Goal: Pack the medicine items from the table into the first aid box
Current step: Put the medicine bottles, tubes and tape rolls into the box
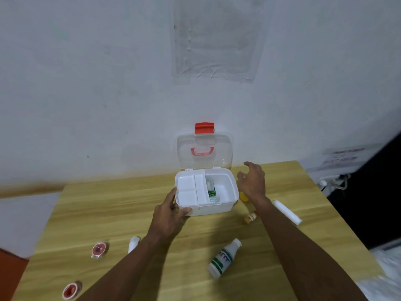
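First aid box [213,210] sits open near the back of the bench [108,213], lid propped up by the wall, with a green carton [211,191] already inside. Left hand [171,213] has the front-left corner pinched between thumb and fingers. Right hand [252,181] hovers just right of the box, fingers spread, holding nothing. A green-labelled white bottle [223,258], a little red-capped bottle [251,217] and two red tape rolls [99,249] lie loose on the bench.

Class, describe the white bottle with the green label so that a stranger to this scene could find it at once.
On the wooden table, start at the open first aid box by the wall. Come toward the near edge, between the two forearms, where the bottle lies on its side. Alone among the loose items it carries green bands.
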